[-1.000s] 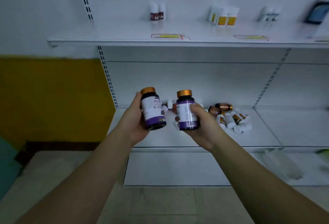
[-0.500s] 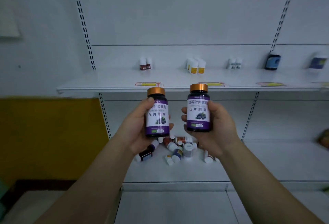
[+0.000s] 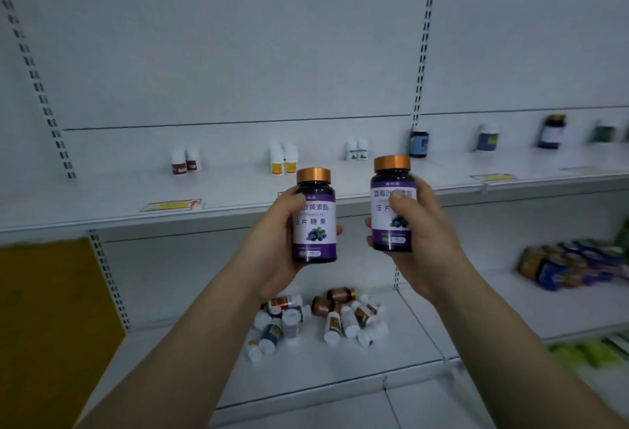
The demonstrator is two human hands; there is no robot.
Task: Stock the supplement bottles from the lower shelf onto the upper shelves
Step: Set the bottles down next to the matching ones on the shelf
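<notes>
Here: left hand (image 3: 275,241), right hand (image 3: 422,241) grip glossy cylindrical bottles (image 3: 315,221).

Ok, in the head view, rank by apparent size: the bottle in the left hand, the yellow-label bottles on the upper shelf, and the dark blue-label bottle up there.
1. Bottle in the left hand, by far the largest, though it is nearest the camera.
2. Dark blue-label bottle.
3. Yellow-label bottles, each looking slightly smaller than the dark one; the margin is slim.

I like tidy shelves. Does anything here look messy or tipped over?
Yes. The small bottles on the lower shelf lie tumbled in a heap, mostly on their sides. The bottles up on the upper shelf stand upright in neat little groups.
</notes>
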